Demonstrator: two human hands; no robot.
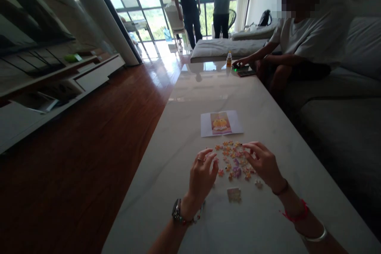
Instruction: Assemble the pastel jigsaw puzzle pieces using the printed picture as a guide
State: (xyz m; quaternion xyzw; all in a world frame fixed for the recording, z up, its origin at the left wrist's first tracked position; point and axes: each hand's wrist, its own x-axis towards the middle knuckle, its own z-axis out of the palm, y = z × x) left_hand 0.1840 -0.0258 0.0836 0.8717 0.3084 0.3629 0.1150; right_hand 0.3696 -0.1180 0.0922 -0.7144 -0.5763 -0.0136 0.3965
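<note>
Several small loose puzzle pieces (235, 160) lie scattered on a long pale marble table (178, 147). My left hand (202, 174) hovers at the left edge of the pile, fingers curled and pinched toward a piece I cannot make out. My right hand (263, 162) rests over the right side of the pile, fingers bent down onto the pieces. A small joined patch of pieces (234, 194) lies nearer to me, between my wrists. A printed picture sheet (220, 123) with a yellow figure lies just beyond the pile.
A person in a white shirt (309, 35) sits on the grey sofa (351, 127) at right, a hand by a phone (245, 72) and small bottle (229, 59) at the table's far end. Two people stand at the windows. Wooden floor and low shelves lie left.
</note>
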